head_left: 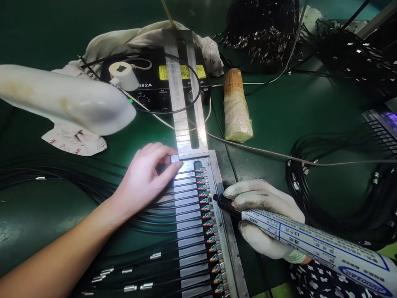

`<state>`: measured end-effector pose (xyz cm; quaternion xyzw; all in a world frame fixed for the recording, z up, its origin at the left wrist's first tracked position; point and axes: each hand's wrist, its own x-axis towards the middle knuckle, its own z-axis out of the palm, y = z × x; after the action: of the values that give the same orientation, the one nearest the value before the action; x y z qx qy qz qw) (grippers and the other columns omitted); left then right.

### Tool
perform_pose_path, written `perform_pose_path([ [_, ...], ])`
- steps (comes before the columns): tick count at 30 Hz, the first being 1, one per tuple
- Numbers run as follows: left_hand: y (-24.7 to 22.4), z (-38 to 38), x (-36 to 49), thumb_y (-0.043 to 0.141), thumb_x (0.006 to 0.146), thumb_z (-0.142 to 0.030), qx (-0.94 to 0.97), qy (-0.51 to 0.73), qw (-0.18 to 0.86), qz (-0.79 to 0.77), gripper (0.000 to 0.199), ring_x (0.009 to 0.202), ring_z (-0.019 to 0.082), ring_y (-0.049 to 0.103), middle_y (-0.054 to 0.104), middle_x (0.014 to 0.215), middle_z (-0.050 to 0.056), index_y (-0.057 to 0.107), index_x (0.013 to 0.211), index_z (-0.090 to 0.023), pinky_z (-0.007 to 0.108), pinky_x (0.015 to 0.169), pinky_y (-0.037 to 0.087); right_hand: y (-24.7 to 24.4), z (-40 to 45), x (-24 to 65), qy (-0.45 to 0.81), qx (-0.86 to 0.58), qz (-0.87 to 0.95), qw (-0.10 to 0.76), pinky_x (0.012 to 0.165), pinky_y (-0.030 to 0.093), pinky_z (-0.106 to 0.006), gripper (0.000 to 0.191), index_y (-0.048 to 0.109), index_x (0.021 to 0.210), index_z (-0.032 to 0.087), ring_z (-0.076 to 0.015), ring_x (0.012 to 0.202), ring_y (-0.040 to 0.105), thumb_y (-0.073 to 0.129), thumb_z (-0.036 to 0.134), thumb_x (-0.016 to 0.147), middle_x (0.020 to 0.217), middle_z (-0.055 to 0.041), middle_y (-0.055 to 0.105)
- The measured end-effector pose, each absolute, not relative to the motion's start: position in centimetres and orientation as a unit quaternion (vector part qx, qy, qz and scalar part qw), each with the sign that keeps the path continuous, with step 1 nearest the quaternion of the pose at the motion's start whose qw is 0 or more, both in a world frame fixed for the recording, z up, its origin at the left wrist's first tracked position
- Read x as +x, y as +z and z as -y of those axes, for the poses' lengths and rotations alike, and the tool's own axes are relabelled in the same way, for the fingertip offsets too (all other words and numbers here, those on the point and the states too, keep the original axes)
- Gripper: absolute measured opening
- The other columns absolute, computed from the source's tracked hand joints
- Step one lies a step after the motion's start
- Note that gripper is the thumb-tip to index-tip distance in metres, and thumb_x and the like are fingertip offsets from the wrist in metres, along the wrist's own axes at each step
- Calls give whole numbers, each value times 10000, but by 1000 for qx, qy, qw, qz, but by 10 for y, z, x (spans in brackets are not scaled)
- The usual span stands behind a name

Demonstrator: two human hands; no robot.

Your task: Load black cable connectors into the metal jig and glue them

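Note:
My bare left hand point(141, 178) grips the left edge of a long metal jig point(230, 231) near its upper end, thumb and index finger closed beside a small metal block. Black cables point(190, 221) lie side by side across the jig. Their small connectors with exposed coloured wires point(206, 208) line up in a row along its right side. In a stained white glove, my right hand point(263, 205) is wrapped around a white, blue-printed glue tube point(310, 240). The tube's black nozzle points left, close to the connector row. Whether its tip touches a connector I cannot tell.
A black control box point(155, 97) stands behind the jig, partly draped by cloth. A white rounded object point(93, 105) hangs at left. Right of the box lies a plastic-wrapped block point(238, 116). Coiled black cables point(305, 198) and a cable pile point(263, 33) occupy the right side.

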<state>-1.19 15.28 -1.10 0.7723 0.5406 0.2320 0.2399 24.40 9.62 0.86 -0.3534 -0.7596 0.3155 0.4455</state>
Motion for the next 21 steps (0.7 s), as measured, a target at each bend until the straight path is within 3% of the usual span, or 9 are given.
perform_pose_path([
  [7,-13,-152,-14,569,899,-362,776,230,234,-538,189,763,172,506,533,786,-3,614,941,-184,324,709,398,9,-90,251,319,-334,759,460,799,616,-314,267,660,986,133,-216,916,701,676,130,719,1017,-100,691],
  [11,-14,-153,-14,569,898,-365,778,231,237,-535,192,771,175,507,534,791,0,608,942,-182,334,729,404,16,-82,251,310,-326,740,500,792,620,-289,269,657,1010,126,-210,928,698,625,105,744,933,-75,692],
  [21,-14,-152,-14,566,898,-369,775,231,238,-539,193,775,179,510,535,797,2,608,947,-188,332,723,411,10,-86,248,320,-349,764,437,732,628,-308,229,659,951,146,-210,838,718,639,126,723,941,-97,714],
])
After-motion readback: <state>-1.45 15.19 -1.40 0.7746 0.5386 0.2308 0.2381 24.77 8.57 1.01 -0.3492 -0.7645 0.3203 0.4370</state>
